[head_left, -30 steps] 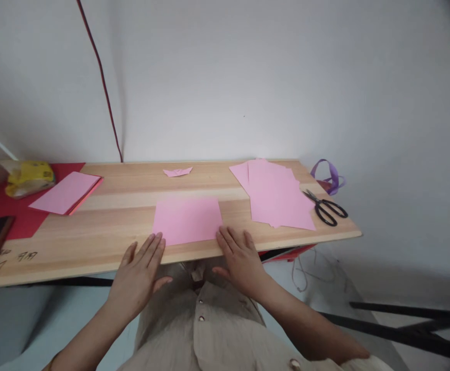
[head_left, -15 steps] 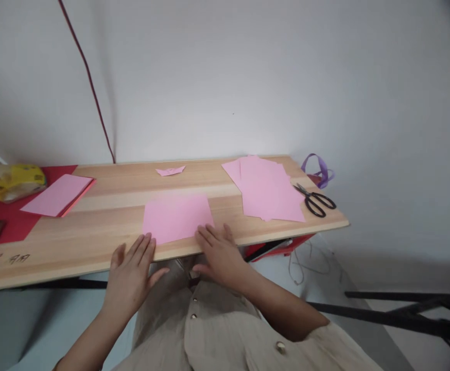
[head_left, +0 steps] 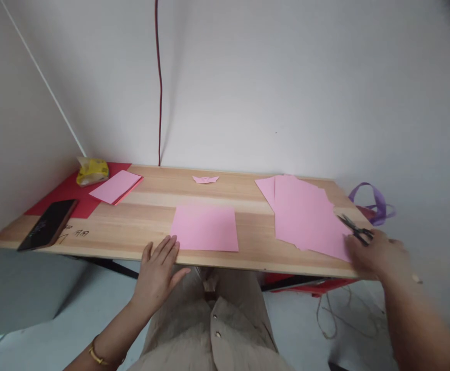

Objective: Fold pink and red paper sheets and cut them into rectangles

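A single pink sheet of paper (head_left: 205, 229) lies flat near the front edge of the table. My left hand (head_left: 159, 270) rests at its lower left corner, fingers stretched out flat and thumb apart. At the right end, my right hand (head_left: 379, 255) is over the black handles of a pair of scissors (head_left: 354, 226). Motion smears its fingers, so I cannot tell whether they grip the handles. The scissors' blades point up and left, beside a spread of pink sheets (head_left: 306, 211). A small folded pink paper piece (head_left: 205, 180) sits toward the back.
On the left are a red sheet (head_left: 82, 206), a stack of pink and red paper (head_left: 117, 186), a yellow packet (head_left: 92, 171) and a dark tablet-like device (head_left: 49, 224). Purple ribbon (head_left: 379, 203) hangs beyond the right end. A wall stands behind the table (head_left: 148, 206).
My right hand has left the pink sheet and moved right to the scissors. My left hand stays at the sheet's corner. The view has shifted, bringing more of the dark device into sight.
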A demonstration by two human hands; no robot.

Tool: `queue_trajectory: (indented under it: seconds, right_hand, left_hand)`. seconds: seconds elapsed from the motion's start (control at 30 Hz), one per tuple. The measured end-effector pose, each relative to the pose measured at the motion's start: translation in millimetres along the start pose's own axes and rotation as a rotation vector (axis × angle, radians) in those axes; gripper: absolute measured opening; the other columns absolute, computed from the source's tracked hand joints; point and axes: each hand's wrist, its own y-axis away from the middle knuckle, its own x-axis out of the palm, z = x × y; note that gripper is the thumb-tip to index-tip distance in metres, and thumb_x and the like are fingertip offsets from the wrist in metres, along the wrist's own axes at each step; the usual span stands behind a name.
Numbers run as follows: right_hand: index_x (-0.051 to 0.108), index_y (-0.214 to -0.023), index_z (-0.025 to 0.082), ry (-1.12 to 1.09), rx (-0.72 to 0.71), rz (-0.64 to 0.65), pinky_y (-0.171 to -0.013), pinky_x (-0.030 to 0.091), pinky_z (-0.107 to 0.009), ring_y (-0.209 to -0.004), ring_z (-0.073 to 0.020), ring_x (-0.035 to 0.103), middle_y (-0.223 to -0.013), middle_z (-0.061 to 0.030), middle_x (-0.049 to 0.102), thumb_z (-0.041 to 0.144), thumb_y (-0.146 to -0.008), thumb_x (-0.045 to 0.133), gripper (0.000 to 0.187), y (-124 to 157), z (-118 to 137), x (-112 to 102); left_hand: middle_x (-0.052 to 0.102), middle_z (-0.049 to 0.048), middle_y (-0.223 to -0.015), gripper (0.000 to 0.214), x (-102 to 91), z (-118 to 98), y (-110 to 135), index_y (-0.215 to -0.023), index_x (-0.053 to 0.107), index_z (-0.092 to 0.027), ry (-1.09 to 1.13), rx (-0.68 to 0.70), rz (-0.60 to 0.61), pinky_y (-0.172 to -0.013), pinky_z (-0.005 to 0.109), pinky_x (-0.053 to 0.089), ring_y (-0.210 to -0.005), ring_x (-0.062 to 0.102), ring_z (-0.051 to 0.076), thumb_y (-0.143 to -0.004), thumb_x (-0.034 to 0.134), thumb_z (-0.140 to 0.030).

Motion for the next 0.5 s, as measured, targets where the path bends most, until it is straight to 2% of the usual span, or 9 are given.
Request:
queue_trajectory:
  seconds: [0.07, 0.17, 0.27, 0.33, 0.4, 0.5]
  right_hand:
    - [0.067, -0.107, 0.014, 0.012, -0.022, 0.06, -0.067, 0.045, -0.049, -0.078, -0.0382, 0.068, -0.087, -0.0289, 0.065, 0.055, -0.077, 0.059, 0.051, -12.8, -10.4, 7.7]
    - [0.067, -0.083, 0.022, -0.008, -0.089, 0.045, -0.059, 0.042, -0.046, -0.059, -0.0318, 0.064, -0.067, -0.019, 0.064, 0.046, -0.076, 0.06, 0.026, -28.8, -18.1, 19.9]
    - [0.063, -0.07, 0.023, -0.089, -0.11, 0.06, -0.052, 0.039, -0.041, -0.046, -0.0241, 0.057, -0.057, -0.013, 0.061, 0.038, -0.069, 0.068, 0.016, -40.8, -21.6, 24.0]
    - [0.063, -0.069, 0.022, -0.155, -0.122, 0.062, -0.049, 0.038, -0.039, -0.043, -0.0219, 0.055, -0.057, -0.0133, 0.061, 0.041, -0.068, 0.07, 0.02, -44.6, -21.8, 19.2]
    - [0.068, -0.074, 0.018, -0.194, -0.097, 0.077, -0.049, 0.038, -0.039, -0.043, -0.0226, 0.056, -0.059, -0.017, 0.063, 0.049, -0.072, 0.067, 0.032, -44.1, -19.7, 9.0]
    - [0.07, -0.106, 0.004, -0.177, 0.037, 0.054, -0.053, 0.042, -0.041, -0.057, -0.0285, 0.064, -0.074, -0.028, 0.067, 0.052, -0.084, 0.053, 0.055, -33.8, -10.0, -10.5]
  left_hand:
    - [0.056, 0.0177, -0.139, 0.049, -2.6, 1.5, 0.0, -0.129, 0.06, -0.018, 0.017, -0.009, -0.004, -0.109, 0.059, 0.029, -0.13, 0.05, 0.034, -0.093, 0.052, -0.05]
    - [0.059, 0.0162, -0.136, 0.046, -7.6, 5.9, -0.5, -0.125, 0.063, -0.02, 0.032, -0.022, -0.009, -0.108, 0.058, 0.032, -0.127, 0.054, 0.033, -0.093, 0.051, -0.051]
    - [0.063, 0.0155, -0.131, 0.047, -15.2, 11.0, -3.2, -0.118, 0.068, -0.02, 0.037, -0.036, 0.002, -0.107, 0.057, 0.034, -0.122, 0.058, 0.032, -0.093, 0.049, -0.056]
    - [0.065, 0.0146, -0.127, 0.049, -21.5, 14.8, -8.8, -0.108, 0.071, -0.02, 0.039, -0.057, 0.017, -0.106, 0.057, 0.034, -0.117, 0.061, 0.031, -0.093, 0.047, -0.06]
    - [0.067, 0.0124, -0.124, 0.049, -27.0, 19.1, -19.4, -0.1, 0.072, -0.021, 0.053, -0.073, 0.034, -0.106, 0.057, 0.034, -0.113, 0.062, 0.031, -0.092, 0.046, -0.061]
    - [0.068, 0.01, -0.124, 0.044, -29.2, 25.2, -48.1, -0.105, 0.071, -0.023, 0.134, -0.047, 0.042, -0.105, 0.053, 0.037, -0.114, 0.062, 0.029, -0.093, 0.047, -0.058]
